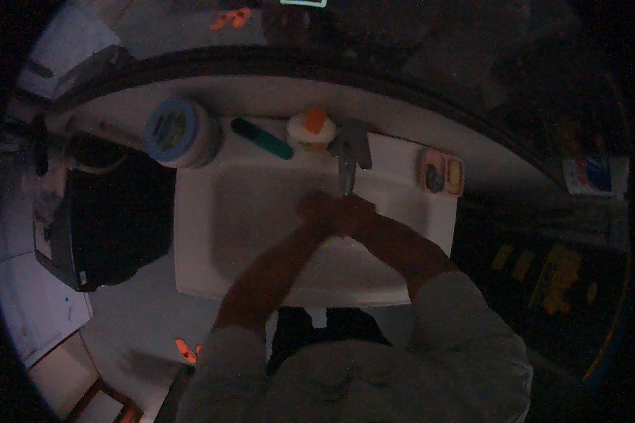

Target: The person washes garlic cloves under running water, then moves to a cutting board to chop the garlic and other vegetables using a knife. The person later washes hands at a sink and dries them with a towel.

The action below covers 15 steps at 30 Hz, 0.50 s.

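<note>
In dim light, my left hand (318, 209) and my right hand (356, 212) are close together over the basin of a white sink (254, 211). Both are just below the spout of a metal faucet (347, 169), and the right hand is nearest to its tip. The fingers are dark and blurred, so I cannot tell whether anything is between them. Behind the faucet's left side stands a white bottle with an orange top (314, 124). Left of that bottle, a long green object (263, 138) lies slantwise on the sink's back ledge.
A white tub with a blue lid (172, 132) occupies the back left corner. On the right ledge sits a pink two-part soap dish (442, 172) holding small items. A black bin or bag (121, 211) is left of the sink. Dark shelving with yellow items (558, 277) is at right.
</note>
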Motion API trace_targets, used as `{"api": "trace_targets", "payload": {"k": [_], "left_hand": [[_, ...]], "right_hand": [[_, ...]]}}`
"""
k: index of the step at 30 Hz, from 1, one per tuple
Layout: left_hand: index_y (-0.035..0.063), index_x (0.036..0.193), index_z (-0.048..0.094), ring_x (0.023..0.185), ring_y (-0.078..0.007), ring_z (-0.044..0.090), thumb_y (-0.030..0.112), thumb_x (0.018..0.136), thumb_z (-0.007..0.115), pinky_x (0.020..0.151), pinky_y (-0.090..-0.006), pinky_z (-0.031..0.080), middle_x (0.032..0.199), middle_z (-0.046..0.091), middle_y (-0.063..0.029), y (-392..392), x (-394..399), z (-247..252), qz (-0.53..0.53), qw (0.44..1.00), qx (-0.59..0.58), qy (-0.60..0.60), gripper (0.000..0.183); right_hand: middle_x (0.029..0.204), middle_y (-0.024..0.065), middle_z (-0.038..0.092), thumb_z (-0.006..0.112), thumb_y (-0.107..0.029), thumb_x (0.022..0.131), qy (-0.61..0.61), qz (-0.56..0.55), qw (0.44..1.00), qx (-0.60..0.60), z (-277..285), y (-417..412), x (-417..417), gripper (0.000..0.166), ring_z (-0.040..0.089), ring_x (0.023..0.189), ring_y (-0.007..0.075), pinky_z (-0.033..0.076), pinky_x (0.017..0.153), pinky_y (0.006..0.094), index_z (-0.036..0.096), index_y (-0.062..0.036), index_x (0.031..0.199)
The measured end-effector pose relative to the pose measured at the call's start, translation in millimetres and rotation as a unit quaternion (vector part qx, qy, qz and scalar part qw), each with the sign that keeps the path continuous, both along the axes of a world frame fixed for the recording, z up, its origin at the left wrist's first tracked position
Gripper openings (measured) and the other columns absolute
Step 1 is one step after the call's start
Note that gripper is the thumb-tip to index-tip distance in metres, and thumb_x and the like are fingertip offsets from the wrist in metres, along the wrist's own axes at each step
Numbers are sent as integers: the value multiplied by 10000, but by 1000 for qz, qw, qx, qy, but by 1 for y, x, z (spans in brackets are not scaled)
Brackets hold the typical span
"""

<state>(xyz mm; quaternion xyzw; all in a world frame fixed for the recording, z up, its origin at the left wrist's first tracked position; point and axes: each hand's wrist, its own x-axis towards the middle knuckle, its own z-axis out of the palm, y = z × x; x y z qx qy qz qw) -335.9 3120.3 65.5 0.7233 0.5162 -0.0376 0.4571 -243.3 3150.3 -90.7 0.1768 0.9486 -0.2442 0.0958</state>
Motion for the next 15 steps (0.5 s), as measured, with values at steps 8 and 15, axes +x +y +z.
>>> {"api": "trace_targets", "payload": {"k": [8, 15], "left_hand": [[92, 1270, 596, 1127, -400, 624, 317, 832, 749, 994, -517, 493, 1210, 656, -188, 13, -47, -52, -114, 974, 173, -88, 516], [78, 1119, 664, 1033, -389, 662, 362, 875, 684, 929, -536, 507, 1078, 673, -249, 25, 3, -116, 90, 965, 196, -150, 374]], "right_hand": [[1211, 168, 653, 574, -187, 964, -11, 0, 998, -66, -7, -4, -6, 252, 635, 1126, 301, 518, 963, 471, 641, -52, 1167], [1230, 155, 647, 568, -213, 980, 90, -243, 953, -154, 6, 27, 13, 269, 631, 1128, 283, 520, 962, 452, 631, -55, 1189]]}}
